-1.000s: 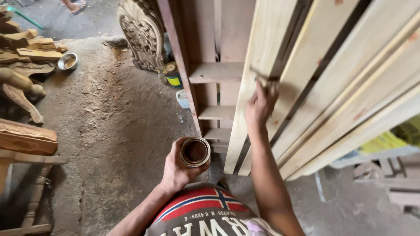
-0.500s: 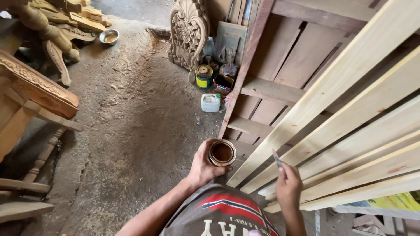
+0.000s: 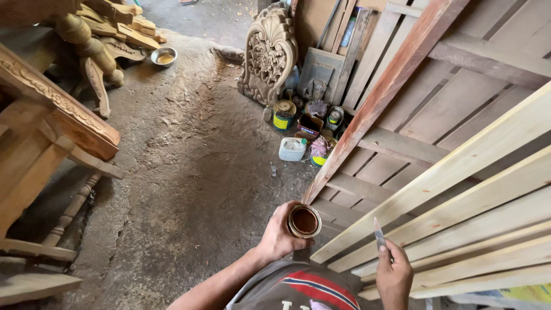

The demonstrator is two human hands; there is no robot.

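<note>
Hands come first, low in view: the left hand (image 3: 279, 236) grips an open tin (image 3: 304, 221) of brown liquid near the chest, and the right hand (image 3: 392, 274) is closed on a thin blade (image 3: 379, 234), perhaps a scraper, just before pale planks (image 3: 459, 201) leaning at right. Beyond, cans (image 3: 284, 115) and a white jug (image 3: 292, 148) crowd the floor below a carved panel (image 3: 268, 54). Farther left, a metal bowl (image 3: 164, 57) sits beside carved table legs (image 3: 92, 51).

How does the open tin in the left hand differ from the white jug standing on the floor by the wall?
The open tin is round, lidless and shows brown liquid; the white jug is squarish and pale, its contents hidden. The tin is held up in the left hand, while the jug stands on the dirt floor among other cans. Both are small containers standing upright.
</note>
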